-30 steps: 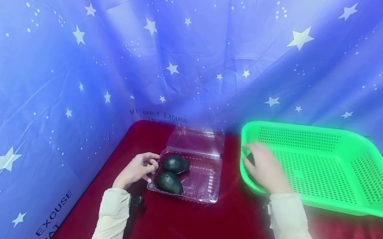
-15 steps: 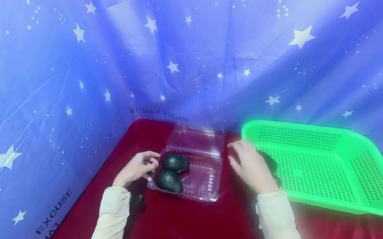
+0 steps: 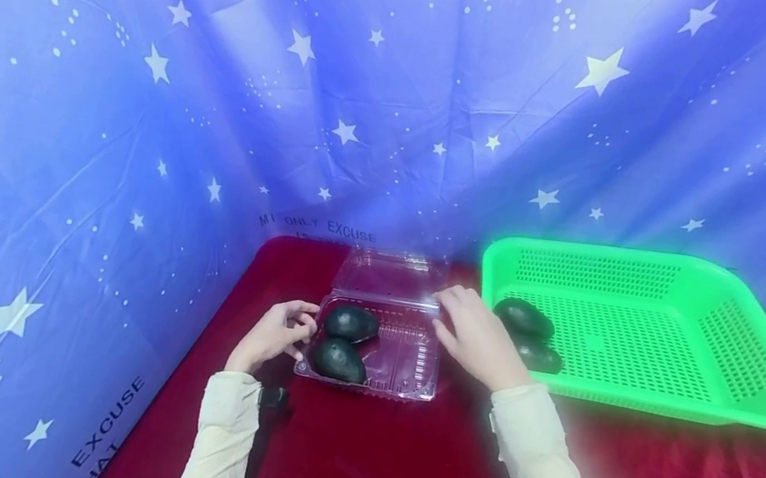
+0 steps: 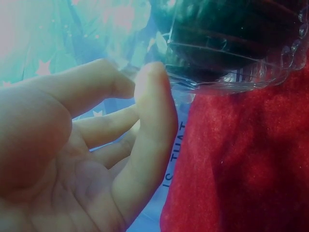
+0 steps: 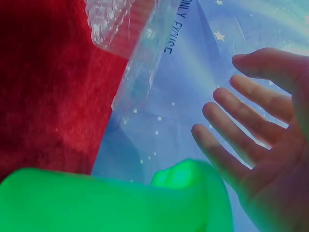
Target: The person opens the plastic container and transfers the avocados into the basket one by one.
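Blue fabric (image 3: 412,66) with pale stars (image 3: 604,71) and black lettering (image 3: 109,421) hangs behind a red tabletop (image 3: 384,459).

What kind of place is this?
Likely a curtained-off tabletop workspace: star-printed blue fabric hangs behind and left of a red-covered table bearing a green basket and a clear plastic container.

Holding the left hand (image 3: 274,337) at the left edge of an open clear box (image 3: 404,361) and the right hand (image 3: 483,339) at its far right corner. Facing a starry blue cloth (image 3: 412,66) across a red-covered bench (image 3: 375,470), with two dark fruits (image 3: 341,361) in the box and two matching fruits (image 3: 525,318) in a green basket (image 3: 660,353).
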The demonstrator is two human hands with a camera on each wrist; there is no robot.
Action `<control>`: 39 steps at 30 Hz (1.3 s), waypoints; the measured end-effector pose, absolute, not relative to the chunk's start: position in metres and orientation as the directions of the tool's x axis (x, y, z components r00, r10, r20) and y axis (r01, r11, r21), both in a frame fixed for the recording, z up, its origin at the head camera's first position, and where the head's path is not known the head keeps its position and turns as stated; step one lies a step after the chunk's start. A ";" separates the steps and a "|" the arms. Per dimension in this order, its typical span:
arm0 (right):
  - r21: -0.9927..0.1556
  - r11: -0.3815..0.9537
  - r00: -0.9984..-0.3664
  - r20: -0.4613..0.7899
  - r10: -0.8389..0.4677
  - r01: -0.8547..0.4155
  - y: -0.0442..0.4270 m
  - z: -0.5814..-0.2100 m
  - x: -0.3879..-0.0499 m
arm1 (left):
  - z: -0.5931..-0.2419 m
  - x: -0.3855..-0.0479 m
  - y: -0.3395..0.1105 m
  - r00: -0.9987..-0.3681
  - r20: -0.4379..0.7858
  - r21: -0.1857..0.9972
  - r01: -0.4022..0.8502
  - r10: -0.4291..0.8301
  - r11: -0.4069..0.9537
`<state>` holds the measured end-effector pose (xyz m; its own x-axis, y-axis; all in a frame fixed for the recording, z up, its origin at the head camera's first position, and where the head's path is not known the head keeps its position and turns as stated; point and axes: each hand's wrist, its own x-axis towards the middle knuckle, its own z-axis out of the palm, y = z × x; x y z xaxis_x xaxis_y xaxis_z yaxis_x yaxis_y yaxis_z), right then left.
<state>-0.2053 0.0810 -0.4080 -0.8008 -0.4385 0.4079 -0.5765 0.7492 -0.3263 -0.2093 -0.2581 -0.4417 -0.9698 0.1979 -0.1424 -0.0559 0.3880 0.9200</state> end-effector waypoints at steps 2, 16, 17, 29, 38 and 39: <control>-0.322 0.753 -0.803 0.404 -0.439 -0.574 0.078 -0.409 -0.204 | -0.441 -0.209 -0.258 -0.970 -0.142 0.920 -0.055 0.199 0.387; -0.313 0.731 -0.787 0.373 -0.492 -0.606 0.051 -0.420 -0.201 | -0.440 -0.209 -0.257 -0.968 -0.145 0.923 -0.059 0.203 0.380; -0.307 0.730 -0.783 0.376 -0.496 -0.610 0.049 -0.421 -0.201 | -0.440 -0.209 -0.257 -0.968 -0.146 0.924 -0.061 0.202 0.378; -0.301 0.715 -0.772 0.340 -0.537 -0.631 0.027 -0.432 -0.198 | -0.442 -0.209 -0.259 -0.969 -0.155 0.922 -0.071 0.193 0.382; -0.344 0.703 -0.783 0.294 -0.549 -0.622 0.011 -0.440 -0.194 | -0.442 -0.208 -0.259 -0.969 -0.146 0.921 -0.059 0.201 0.386; -0.350 0.705 -0.787 0.284 -0.547 -0.616 0.010 -0.441 -0.194 | -0.442 -0.208 -0.259 -0.968 -0.146 0.922 -0.058 0.203 0.383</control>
